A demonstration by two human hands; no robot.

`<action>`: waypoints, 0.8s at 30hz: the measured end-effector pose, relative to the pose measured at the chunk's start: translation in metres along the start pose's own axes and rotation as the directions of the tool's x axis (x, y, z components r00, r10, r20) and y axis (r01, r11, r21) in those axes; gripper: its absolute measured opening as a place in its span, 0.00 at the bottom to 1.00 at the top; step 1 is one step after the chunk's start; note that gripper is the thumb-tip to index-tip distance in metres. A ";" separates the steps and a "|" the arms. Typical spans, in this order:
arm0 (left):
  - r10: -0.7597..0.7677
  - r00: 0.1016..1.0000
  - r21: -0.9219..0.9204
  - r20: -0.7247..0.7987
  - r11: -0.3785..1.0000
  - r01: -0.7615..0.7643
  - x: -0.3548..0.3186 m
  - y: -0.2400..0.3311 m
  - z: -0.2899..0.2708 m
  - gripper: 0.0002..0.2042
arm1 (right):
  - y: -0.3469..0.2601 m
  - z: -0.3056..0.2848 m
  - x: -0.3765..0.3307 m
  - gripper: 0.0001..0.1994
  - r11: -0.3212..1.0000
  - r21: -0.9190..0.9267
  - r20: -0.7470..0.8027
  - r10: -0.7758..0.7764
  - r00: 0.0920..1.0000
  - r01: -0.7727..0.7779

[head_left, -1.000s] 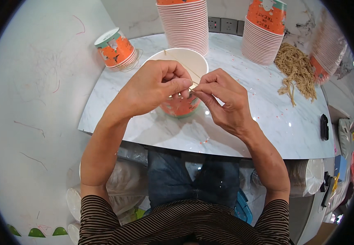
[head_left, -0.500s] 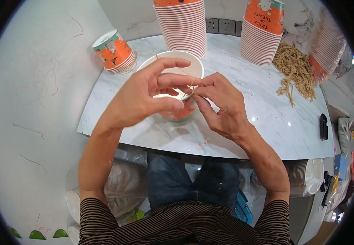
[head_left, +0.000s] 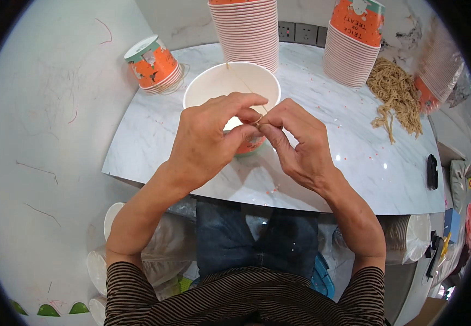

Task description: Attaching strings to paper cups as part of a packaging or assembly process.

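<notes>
A white-lined paper bucket (head_left: 205, 84) with an orange and green outside stands on the table in front of me, its mouth toward me. A thin tan string (head_left: 264, 106) runs across its mouth to my fingertips at the near rim. My left hand (head_left: 205, 138) is in front of the bucket, thumb and fingers pinched on the string. Tip to tip with it, my right hand (head_left: 300, 144) pinches the string from the other side. My fingers hide the exact point where string and rim meet.
On the marbled table (head_left: 322, 179) stand a tall bucket stack (head_left: 249, 35), another stack (head_left: 352, 57) and a shorter stack (head_left: 156, 68) with loose string. At the right lie a heap of tan strings (head_left: 393, 95), a plastic-wrapped stack (head_left: 436, 68) and a black object (head_left: 432, 171).
My left hand has closed from spread fingers to a pinch and moved to meet the right fingertips. The bucket's mouth shows more. The right hand still pinches at nearly the same place.
</notes>
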State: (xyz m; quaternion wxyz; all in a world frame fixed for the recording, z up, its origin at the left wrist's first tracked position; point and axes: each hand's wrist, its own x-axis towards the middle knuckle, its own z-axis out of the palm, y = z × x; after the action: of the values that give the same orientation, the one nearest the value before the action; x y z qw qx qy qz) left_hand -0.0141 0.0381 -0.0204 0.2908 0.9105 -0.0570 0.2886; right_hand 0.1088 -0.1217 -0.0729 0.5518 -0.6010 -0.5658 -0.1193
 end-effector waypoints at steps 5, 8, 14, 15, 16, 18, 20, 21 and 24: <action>-0.061 0.998 -0.104 -0.002 0.993 0.060 0.000 -0.001 -0.002 0.12 | 0.001 -0.006 0.000 0.02 0.999 0.040 0.017 0.012 1.000 -0.012; -0.141 0.989 -0.209 0.054 0.967 0.149 0.002 -0.002 -0.007 0.09 | -0.001 -0.007 -0.001 0.05 0.987 0.117 0.029 0.106 0.994 -0.109; -0.291 0.945 -0.329 0.147 0.887 0.324 0.004 0.000 -0.011 0.04 | -0.004 -0.007 0.003 0.09 0.976 0.149 0.038 0.157 0.987 -0.161; -0.292 0.942 -0.340 0.165 0.880 0.332 0.004 0.001 -0.011 0.04 | -0.003 -0.009 0.004 0.09 0.976 0.149 0.036 0.157 0.987 -0.161; -0.290 0.943 -0.340 0.166 0.880 0.331 0.004 0.001 -0.011 0.04 | -0.002 -0.010 0.005 0.08 0.982 0.131 0.047 0.128 0.991 -0.134; -0.280 0.945 -0.368 0.166 0.872 0.323 0.004 0.001 -0.011 0.04 | -0.002 -0.011 0.006 0.07 0.987 0.117 0.057 0.101 0.993 -0.107; -0.277 0.945 -0.359 0.174 0.876 0.323 0.003 0.001 -0.013 0.04 | -0.002 -0.011 0.007 0.04 0.971 0.182 0.068 0.143 0.987 -0.154; -0.274 0.945 -0.352 0.180 0.879 0.322 0.003 0.002 -0.013 0.04 | -0.002 -0.012 0.006 0.04 0.971 0.183 0.067 0.144 0.987 -0.154; -0.293 0.939 -0.388 0.180 0.856 0.341 0.001 0.004 -0.012 0.04 | 0.000 -0.011 0.003 0.03 0.951 0.238 0.083 0.180 0.980 -0.195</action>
State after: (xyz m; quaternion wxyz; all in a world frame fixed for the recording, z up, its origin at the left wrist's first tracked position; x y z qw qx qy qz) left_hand -0.0197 0.0416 -0.0100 0.5164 0.8400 0.0175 0.1654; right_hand 0.1154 -0.1288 -0.0661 0.6131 -0.5828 -0.5329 0.0227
